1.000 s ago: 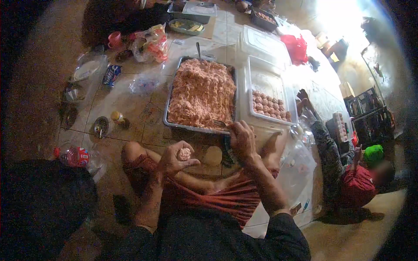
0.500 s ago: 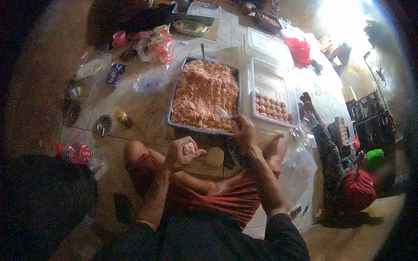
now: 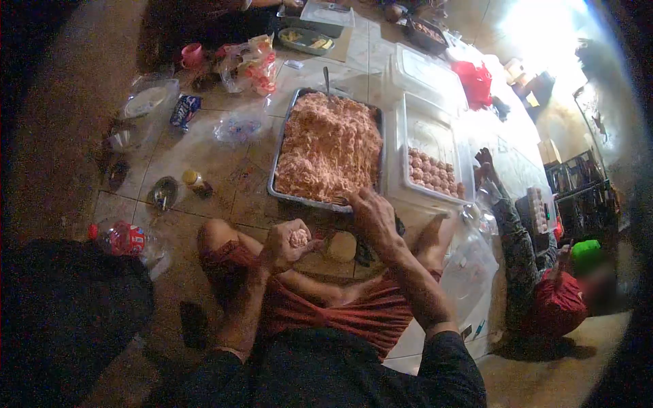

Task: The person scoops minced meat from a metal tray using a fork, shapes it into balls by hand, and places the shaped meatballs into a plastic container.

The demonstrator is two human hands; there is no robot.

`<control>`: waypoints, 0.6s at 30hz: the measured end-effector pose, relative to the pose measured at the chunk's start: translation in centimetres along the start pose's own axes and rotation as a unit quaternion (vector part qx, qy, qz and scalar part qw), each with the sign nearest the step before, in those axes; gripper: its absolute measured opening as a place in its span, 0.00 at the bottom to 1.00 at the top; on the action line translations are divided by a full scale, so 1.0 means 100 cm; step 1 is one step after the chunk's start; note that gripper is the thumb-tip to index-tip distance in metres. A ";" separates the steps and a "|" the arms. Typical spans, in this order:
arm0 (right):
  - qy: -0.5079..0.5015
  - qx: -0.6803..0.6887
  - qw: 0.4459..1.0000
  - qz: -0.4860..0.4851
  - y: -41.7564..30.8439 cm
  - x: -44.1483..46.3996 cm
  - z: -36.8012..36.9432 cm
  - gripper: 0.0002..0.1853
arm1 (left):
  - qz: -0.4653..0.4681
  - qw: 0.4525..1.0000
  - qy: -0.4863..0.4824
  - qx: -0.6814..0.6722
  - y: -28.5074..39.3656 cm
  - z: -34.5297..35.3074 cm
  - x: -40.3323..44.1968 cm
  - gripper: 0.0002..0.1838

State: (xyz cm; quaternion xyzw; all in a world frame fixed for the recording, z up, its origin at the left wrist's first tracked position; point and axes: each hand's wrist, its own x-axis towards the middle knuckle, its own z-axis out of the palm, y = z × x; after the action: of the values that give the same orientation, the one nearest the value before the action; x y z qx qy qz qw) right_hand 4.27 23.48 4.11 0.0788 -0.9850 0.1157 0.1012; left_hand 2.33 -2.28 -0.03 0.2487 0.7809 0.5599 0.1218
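Observation:
My left hand (image 3: 280,248) is closed in a fist around pink minced meat, and a round lump of meat (image 3: 299,237) bulges out at the top beside the thumb. My right hand (image 3: 373,214) pinches a small shiny spoon-like utensil (image 3: 339,200) at the near right rim of the tray. That large tray (image 3: 275,170) is heaped with minced meat (image 3: 330,146), and a metal handle (image 3: 326,80) sticks up at its far end. Right of it, a clear plastic container (image 3: 425,122) holds rows of meatballs (image 3: 432,171).
On the floor to the left are a yellow-capped jar (image 3: 194,180), a small metal bowl (image 3: 163,193), a blue packet (image 3: 184,111) and a plastic bottle (image 3: 126,238). A pink cup (image 3: 192,56) stands farther back. Another person (image 3: 558,299) in red sits at the right.
My right hand has drawn the utensil down from over the meat to the tray's near rim. My left fist has tightened, its thumb now closer to the meat lump. The view has shifted slightly.

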 end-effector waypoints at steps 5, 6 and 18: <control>0.032 0.087 0.996 0.016 0.015 -0.005 0.035 0.18 | 0.015 1.000 -0.008 0.022 0.001 -0.009 -0.002 0.20; 0.111 0.152 0.982 0.011 0.021 -0.006 0.042 0.18 | 0.032 0.999 -0.031 -0.017 -0.001 -0.011 -0.002 0.20; 0.002 0.396 0.913 0.101 -0.061 -0.045 -0.056 0.05 | 0.030 0.982 -0.009 -0.185 -0.001 0.005 0.016 0.17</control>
State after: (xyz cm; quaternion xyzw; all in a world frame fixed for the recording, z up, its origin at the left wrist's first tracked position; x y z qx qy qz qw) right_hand 10.77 19.57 9.79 0.0123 -0.8610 0.5059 0.0513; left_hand 1.15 -1.03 -0.18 0.2498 0.6547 0.6961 0.1562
